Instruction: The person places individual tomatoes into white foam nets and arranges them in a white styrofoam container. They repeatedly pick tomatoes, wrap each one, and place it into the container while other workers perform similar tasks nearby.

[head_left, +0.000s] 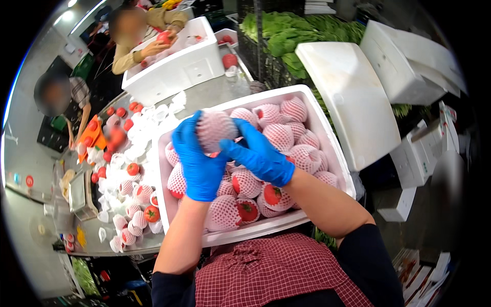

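Observation:
Both my hands wear blue gloves and hold one tomato in a white foam net sleeve [216, 130] above a white foam box [326, 126]. My left hand [199, 161] cups its left side. The fingers of my right hand [261, 151] lie along its right and lower side, partly hiding it. Below my hands, the box is filled with tomatoes in foam nets [280, 136], packed in layers. A tomato with a green calyx [247, 211] shows through the open end of its sleeve near the box's front wall.
Left of the box, loose foam nets [140, 134], netted tomatoes [126, 234] and a bare tomato [152, 213] lie on a metal table [92, 238]. A person handles a tomato over another white box [176, 73]; a second person stands far left. Right are a foam lid [349, 103] and leafy greens [291, 34].

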Demonstrator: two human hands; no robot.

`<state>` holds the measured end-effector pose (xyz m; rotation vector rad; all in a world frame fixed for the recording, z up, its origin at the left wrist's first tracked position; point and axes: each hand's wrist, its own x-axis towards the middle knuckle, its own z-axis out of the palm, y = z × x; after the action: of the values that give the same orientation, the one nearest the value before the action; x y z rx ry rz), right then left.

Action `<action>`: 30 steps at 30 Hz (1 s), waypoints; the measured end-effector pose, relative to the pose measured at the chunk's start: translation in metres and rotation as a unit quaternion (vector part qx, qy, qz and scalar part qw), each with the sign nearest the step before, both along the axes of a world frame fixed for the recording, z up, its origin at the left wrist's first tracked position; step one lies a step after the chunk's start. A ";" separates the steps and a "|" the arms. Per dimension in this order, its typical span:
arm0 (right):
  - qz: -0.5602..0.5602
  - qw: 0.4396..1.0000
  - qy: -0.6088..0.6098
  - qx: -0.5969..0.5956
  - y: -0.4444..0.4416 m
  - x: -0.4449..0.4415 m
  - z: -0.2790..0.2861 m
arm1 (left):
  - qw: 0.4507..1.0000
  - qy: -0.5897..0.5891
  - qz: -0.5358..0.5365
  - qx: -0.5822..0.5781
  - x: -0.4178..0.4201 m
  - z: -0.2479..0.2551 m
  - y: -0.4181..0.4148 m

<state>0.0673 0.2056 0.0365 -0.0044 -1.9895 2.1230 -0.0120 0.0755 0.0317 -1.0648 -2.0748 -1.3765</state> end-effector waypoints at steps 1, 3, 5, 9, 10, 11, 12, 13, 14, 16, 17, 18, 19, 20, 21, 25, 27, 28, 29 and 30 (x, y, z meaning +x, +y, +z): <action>-0.012 0.999 0.005 -0.032 0.001 0.001 -0.001 | 1.000 -0.001 -0.012 -0.005 0.006 -0.004 0.004; -0.008 0.990 0.023 -0.138 0.004 -0.003 -0.002 | 0.998 -0.011 -0.058 -0.028 0.017 -0.003 0.003; -0.037 0.990 -0.003 -0.136 0.012 -0.006 -0.004 | 0.989 -0.078 -0.127 0.021 0.015 -0.003 -0.004; -0.016 0.980 -0.025 -0.194 0.010 -0.002 0.002 | 0.922 -0.309 -0.195 0.128 0.005 -0.018 -0.010; -0.014 0.976 -0.027 -0.216 0.009 -0.002 0.004 | 0.889 -0.367 -0.236 0.139 0.000 -0.020 -0.008; -0.011 0.971 -0.030 -0.238 0.008 -0.002 0.003 | 0.851 -0.422 -0.274 0.151 -0.004 -0.022 -0.007; -0.033 0.980 -0.022 -0.197 0.007 -0.005 -0.003 | 0.838 -0.448 -0.275 0.145 -0.001 -0.020 -0.007; -0.035 0.977 -0.037 -0.208 0.008 -0.006 -0.008 | 0.843 -0.447 -0.268 0.130 -0.003 -0.023 -0.006; -0.037 0.974 -0.052 -0.220 0.010 -0.008 -0.012 | 0.849 -0.446 -0.260 0.116 -0.006 -0.028 -0.005; -0.037 0.976 -0.052 -0.207 0.009 -0.011 -0.016 | 0.825 -0.470 -0.261 0.174 -0.001 -0.024 -0.001; -0.036 0.977 -0.050 -0.205 0.009 -0.012 -0.017 | 0.827 -0.475 -0.243 0.180 -0.002 -0.027 -0.003; -0.035 0.978 -0.049 -0.202 0.008 -0.013 -0.018 | 0.827 -0.480 -0.226 0.186 -0.004 -0.029 -0.004; -0.033 0.978 -0.047 -0.199 0.006 -0.014 -0.019 | 0.828 -0.484 -0.207 0.193 -0.005 -0.031 -0.004; -0.011 0.968 -0.072 -0.241 0.006 -0.010 -0.015 | 0.844 -0.471 -0.164 0.198 -0.005 -0.030 -0.003; 0.003 0.976 -0.061 -0.209 0.005 -0.010 -0.014 | 0.852 -0.466 -0.155 0.182 -0.008 -0.032 -0.005; 0.060 0.989 -0.056 -0.127 0.003 -0.007 -0.013 | 0.858 -0.468 -0.134 0.164 -0.016 -0.035 -0.013; 0.084 0.978 -0.087 -0.169 -0.001 -0.004 -0.007 | 0.838 -0.492 -0.141 0.188 -0.021 -0.044 -0.014; 0.081 0.975 -0.082 -0.192 -0.003 -0.006 -0.011 | 0.824 -0.508 -0.138 0.209 -0.021 -0.047 -0.011; 0.080 0.966 -0.096 -0.225 -0.003 -0.007 -0.013 | 0.823 -0.510 -0.137 0.209 -0.017 -0.048 -0.010; 0.074 0.957 -0.108 -0.258 -0.001 -0.006 -0.014 | 0.822 -0.512 -0.140 0.206 -0.013 -0.040 -0.007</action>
<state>0.0609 0.2048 0.0229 -0.1874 -1.5097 2.7872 -0.0254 0.0681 -0.0082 -0.4402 -2.0543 -2.8446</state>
